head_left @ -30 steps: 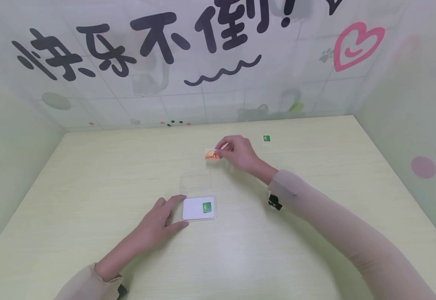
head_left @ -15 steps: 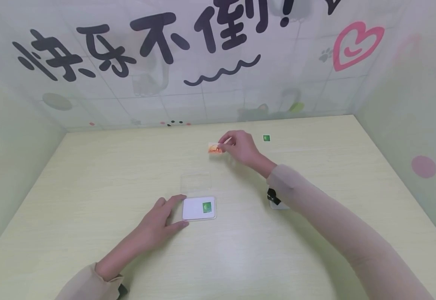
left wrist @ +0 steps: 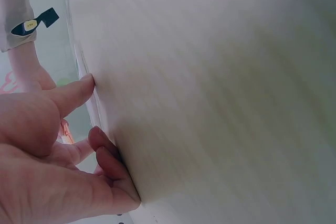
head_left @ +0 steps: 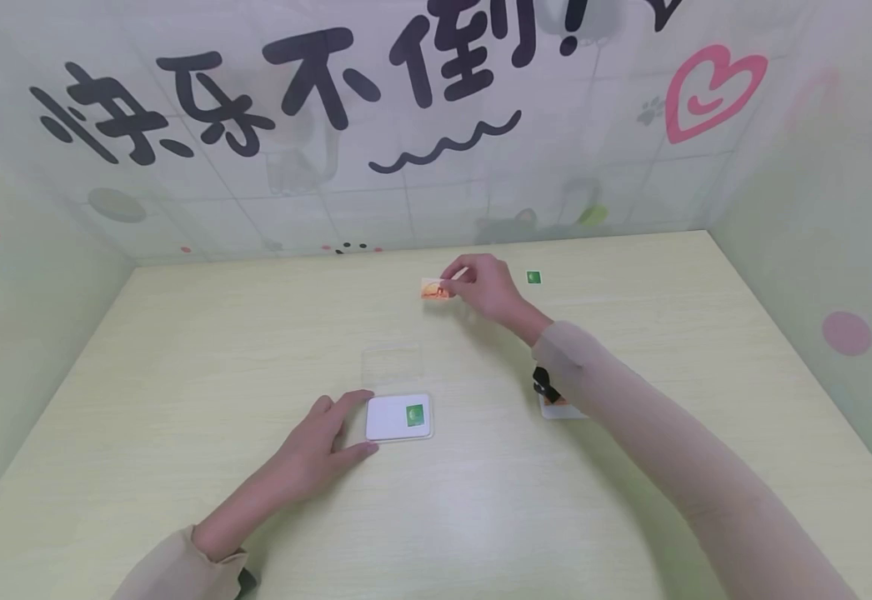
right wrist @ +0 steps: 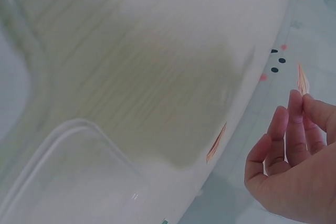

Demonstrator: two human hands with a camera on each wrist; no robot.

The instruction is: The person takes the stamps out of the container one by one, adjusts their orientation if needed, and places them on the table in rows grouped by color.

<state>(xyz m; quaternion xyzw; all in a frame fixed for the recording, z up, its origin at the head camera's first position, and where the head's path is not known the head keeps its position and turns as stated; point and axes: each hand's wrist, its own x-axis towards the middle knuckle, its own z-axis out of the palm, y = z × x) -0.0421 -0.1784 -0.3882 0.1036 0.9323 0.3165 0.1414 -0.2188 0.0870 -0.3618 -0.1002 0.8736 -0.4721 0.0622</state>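
Above the far middle of the desk (head_left: 256,333), a thin orange-and-white picture card (head_left: 432,291) is pinched at one edge by the right hand (head_left: 485,287), thumb and fingertips together on it. A light, edge-only grip would probably spare the card bending and leave its picture uncovered. Nearer, the left hand (head_left: 307,457) brackets the left end of a flat white case (head_left: 387,417) between thumb and finger; even pressure should steady it. The case is smooth, round-cornered, and bears a green square (head_left: 415,415). Just beyond lies a clear rectangular sheet (head_left: 393,365). The desk is pale, wood-grained and glossy.
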